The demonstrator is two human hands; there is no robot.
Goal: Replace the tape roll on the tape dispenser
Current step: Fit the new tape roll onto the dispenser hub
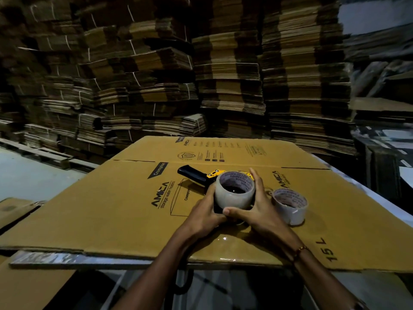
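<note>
A black and yellow tape dispenser (196, 175) lies on a flattened cardboard box (125, 206), its handle pointing up-left. A thick clear tape roll (234, 194) sits over the dispenser's head. My left hand (204, 212) grips the roll's left side and my right hand (259, 206) grips its right side, thumb across the front. I cannot tell whether the roll is seated on the hub. A second, thinner roll (289, 205) stands on the cardboard just right of my right hand, untouched.
The cardboard sheet lies on a table whose near edge (89, 260) runs below my forearms. Tall stacks of flattened cartons (223, 74) fill the background. More cardboard (17, 211) sits at the left.
</note>
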